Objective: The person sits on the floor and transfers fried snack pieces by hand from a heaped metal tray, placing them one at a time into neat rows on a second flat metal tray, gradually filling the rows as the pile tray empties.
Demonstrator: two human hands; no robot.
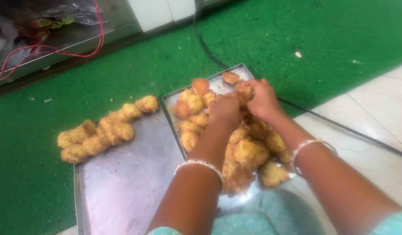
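Right hand [263,99] closed in a grip on one fried piece [245,90]; left hand [225,111] curled among the heap [240,143], hold unclear. Heap on the steel tray [236,72] (at 3 o'clock) remaining large; a row [103,130] already laid at 10 o'clock on the flat tray [122,187].

Illumination is bright, diffuse daylight; shadows are soft; the metal tray [122,182] shows dull glare; overall image is soft, slightly blurred, especially the near edge.

You are on the floor of a home or small food stall: steel trays [122,182] of fried snacks [101,130] lie on green matting [262,39] beside pale tiles [384,109].
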